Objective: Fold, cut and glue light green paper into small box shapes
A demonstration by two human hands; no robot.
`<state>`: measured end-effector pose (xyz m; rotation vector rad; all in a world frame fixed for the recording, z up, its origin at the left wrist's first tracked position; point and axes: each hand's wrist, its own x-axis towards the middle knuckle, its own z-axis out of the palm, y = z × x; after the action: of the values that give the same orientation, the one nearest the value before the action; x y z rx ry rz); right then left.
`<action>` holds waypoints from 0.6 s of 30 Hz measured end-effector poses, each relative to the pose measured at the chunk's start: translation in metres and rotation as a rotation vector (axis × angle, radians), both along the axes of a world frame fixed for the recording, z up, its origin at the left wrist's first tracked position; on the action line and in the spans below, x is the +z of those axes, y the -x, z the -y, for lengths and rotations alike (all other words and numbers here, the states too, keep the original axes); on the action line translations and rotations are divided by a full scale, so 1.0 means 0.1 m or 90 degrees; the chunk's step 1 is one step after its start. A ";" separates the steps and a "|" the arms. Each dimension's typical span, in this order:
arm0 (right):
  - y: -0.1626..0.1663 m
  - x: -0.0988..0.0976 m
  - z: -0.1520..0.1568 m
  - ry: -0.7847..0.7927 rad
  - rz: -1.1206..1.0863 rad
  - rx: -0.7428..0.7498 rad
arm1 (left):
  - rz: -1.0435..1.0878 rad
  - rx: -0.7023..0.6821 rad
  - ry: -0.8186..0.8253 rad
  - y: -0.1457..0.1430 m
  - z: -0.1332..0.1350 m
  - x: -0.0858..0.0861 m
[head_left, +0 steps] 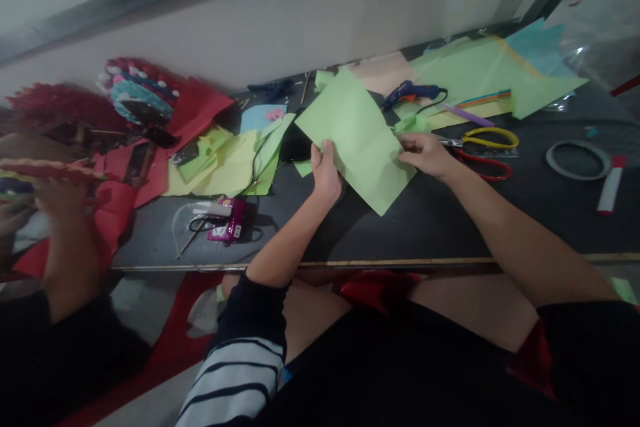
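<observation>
A sheet of light green paper is held up at a slant over the dark table, one corner pointing toward me. My left hand pinches its left edge between thumb and fingers. At the right corner, my right hand grips the sheet with thumb and fingertips. Just right of that hand lie scissors with one yellow and one red handle. Behind the sheet rests a blue glue gun with its cord. A dark object shows partly behind the paper near my left hand.
Yellow and green paper pieces lie left, beside red paper. A pink power adapter with cables sits near the table's front edge. Right are a tape roll and a glue stick. A co-worker's hand works far left.
</observation>
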<state>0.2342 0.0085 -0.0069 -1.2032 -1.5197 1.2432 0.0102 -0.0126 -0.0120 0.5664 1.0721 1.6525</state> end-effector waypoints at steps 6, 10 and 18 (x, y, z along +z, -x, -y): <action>0.07 0.01 0.02 -0.036 -0.037 -0.096 | 0.008 -0.031 0.029 -0.14 0.10 0.06; 0.09 0.05 0.04 -0.021 -0.101 -0.085 | -0.010 -0.036 0.061 -0.11 0.07 -0.03; 0.07 0.13 0.09 0.068 -0.195 -0.034 | -0.104 -0.020 0.047 0.04 -0.13 -0.35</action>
<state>0.2269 -0.0002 0.0064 -1.0568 -1.2039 1.4145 0.0058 0.0008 -0.0470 0.6744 1.2322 1.5535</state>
